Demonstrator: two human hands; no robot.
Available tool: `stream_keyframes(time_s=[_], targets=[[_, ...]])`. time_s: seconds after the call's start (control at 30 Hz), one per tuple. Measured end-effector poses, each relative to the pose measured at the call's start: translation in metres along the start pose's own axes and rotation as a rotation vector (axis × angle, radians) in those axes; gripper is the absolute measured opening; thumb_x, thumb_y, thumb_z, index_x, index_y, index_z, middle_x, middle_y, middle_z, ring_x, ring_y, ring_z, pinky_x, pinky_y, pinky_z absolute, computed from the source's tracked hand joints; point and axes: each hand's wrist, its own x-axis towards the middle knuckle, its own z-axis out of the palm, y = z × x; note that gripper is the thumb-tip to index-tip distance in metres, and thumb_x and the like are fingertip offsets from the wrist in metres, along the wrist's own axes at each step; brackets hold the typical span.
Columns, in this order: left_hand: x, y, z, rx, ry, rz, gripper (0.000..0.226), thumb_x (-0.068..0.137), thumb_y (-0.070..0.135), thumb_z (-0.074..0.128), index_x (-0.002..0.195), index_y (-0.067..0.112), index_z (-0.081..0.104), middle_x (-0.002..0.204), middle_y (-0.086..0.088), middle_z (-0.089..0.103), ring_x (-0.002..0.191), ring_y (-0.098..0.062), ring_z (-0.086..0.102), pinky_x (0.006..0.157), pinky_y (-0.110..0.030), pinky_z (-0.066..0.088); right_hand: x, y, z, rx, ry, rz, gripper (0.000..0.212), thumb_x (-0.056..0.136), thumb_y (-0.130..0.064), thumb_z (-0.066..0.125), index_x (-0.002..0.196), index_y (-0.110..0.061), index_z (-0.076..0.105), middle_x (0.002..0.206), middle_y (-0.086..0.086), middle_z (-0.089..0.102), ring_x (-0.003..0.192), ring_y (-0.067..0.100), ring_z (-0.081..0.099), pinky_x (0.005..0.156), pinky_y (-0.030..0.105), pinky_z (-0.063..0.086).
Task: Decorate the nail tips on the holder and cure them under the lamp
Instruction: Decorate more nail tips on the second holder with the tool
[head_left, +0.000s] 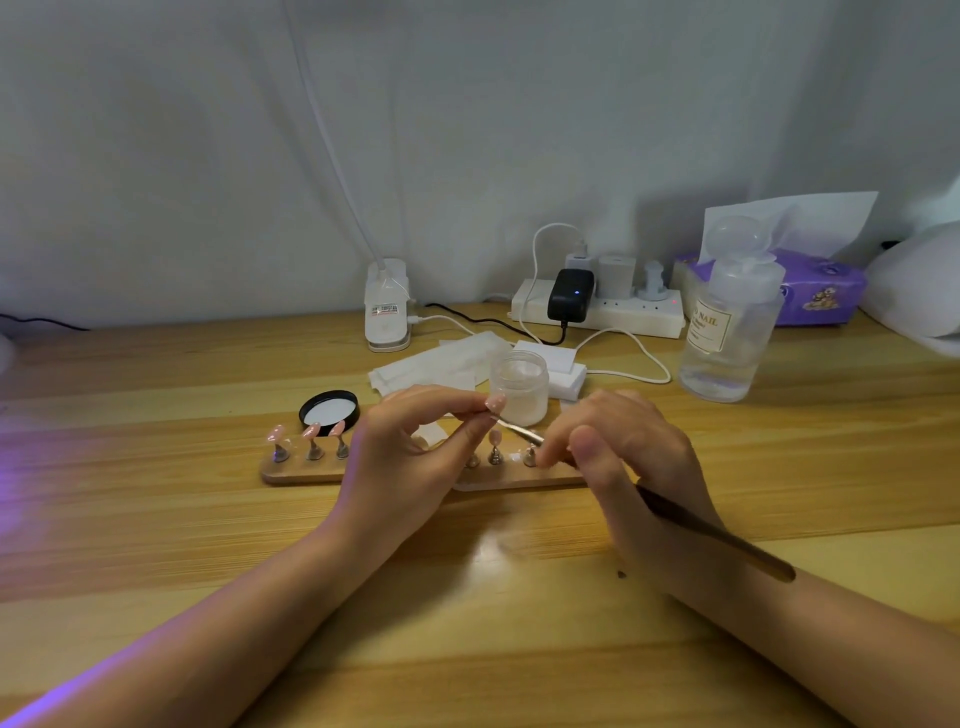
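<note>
A wooden nail-tip holder (301, 474) lies across the table with pink nail tips (310, 431) standing on small metal stands. My left hand (410, 457) hovers over the holder's middle and pinches something small between thumb and forefinger, right at the brush's tip; what it is I cannot tell. My right hand (623, 457) grips a thin nail brush (717, 535); its metal ferrule (522, 432) points left toward my left fingertips. Two more stands (496, 454) show between my hands. Part of the holder is hidden under both hands.
An open frosted jar (521, 387) stands behind the holder, its black lid (329, 411) to the left. White wipes (431, 364), a clip-on lamp base (385, 306), a power strip (597, 306), a clear liquid bottle (727, 332) and a purple tissue pack (815, 291) line the back. Purple light glows at the left edge.
</note>
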Motion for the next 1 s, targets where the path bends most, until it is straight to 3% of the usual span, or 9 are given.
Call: stream_keyframes(time_s=[0.13,0.23,0.37,0.57,0.77,0.93,1.0], targets=[[0.0,-0.0001,-0.0004,0.013,-0.015,-0.002,0.016,0.074,0.021,0.067,0.089,0.026,0.068,0.079,0.01,0.07,0.078,-0.008,0.065,0.072,-0.051,0.05,0.0016,0.0011,0.0002,0.011,0.039,0.161,0.033,0.089,-0.03,0.032,0.07,-0.021,0.058,0.068,-0.017,0.056,0.077,-0.004,0.051,0.077,0.01,0.033],[-0.0004,-0.0008,-0.0006,0.011,-0.009,-0.001,0.021,0.073,0.022,0.065,0.093,0.029,0.066,0.08,0.012,0.069,0.079,-0.009,0.065,0.072,-0.051,0.051,0.0008,-0.0008,0.002,-0.033,-0.02,0.042,0.04,0.093,-0.033,0.035,0.071,-0.014,0.061,0.067,-0.008,0.058,0.07,0.004,0.052,0.078,0.021,0.036],[0.0001,-0.0037,-0.0002,0.003,-0.016,0.012,0.02,0.074,0.018,0.066,0.094,0.018,0.068,0.08,0.001,0.07,0.077,-0.016,0.065,0.069,-0.049,0.051,-0.0006,0.0,0.0017,-0.01,-0.019,-0.04,0.053,0.098,-0.037,0.028,0.07,-0.009,0.063,0.068,-0.003,0.061,0.07,0.009,0.054,0.076,0.031,0.038],[0.0004,-0.007,-0.0007,0.017,-0.034,0.03,0.019,0.075,0.013,0.067,0.094,0.015,0.069,0.083,0.001,0.07,0.078,-0.013,0.065,0.069,-0.041,0.052,0.0016,0.0011,0.0003,0.009,0.028,0.154,0.034,0.09,-0.031,0.032,0.073,-0.021,0.059,0.071,-0.019,0.055,0.077,-0.002,0.052,0.075,0.019,0.038],[0.0007,-0.0075,-0.0012,0.022,-0.047,0.067,0.027,0.074,0.003,0.068,0.098,0.014,0.067,0.084,-0.003,0.069,0.078,-0.018,0.064,0.068,-0.042,0.052,0.0001,-0.0013,0.0005,0.007,-0.023,-0.009,0.054,0.098,-0.039,0.027,0.07,-0.009,0.063,0.067,-0.004,0.06,0.069,0.008,0.053,0.073,0.031,0.039],[0.0003,-0.0069,-0.0004,0.016,-0.035,0.065,0.022,0.074,0.007,0.069,0.095,0.016,0.068,0.082,-0.001,0.068,0.078,-0.015,0.063,0.069,-0.033,0.051,0.0027,-0.0017,0.0003,-0.019,0.023,0.109,0.03,0.09,-0.029,0.035,0.073,-0.021,0.058,0.069,-0.008,0.059,0.073,0.006,0.052,0.073,0.025,0.039],[0.0002,-0.0072,-0.0005,0.023,-0.037,0.065,0.025,0.074,0.006,0.069,0.096,0.017,0.067,0.083,0.001,0.068,0.079,-0.014,0.063,0.069,-0.03,0.051,0.0026,-0.002,0.0011,-0.02,-0.018,0.097,0.03,0.089,-0.029,0.036,0.073,-0.02,0.06,0.069,-0.009,0.059,0.072,0.007,0.053,0.073,0.029,0.039]])
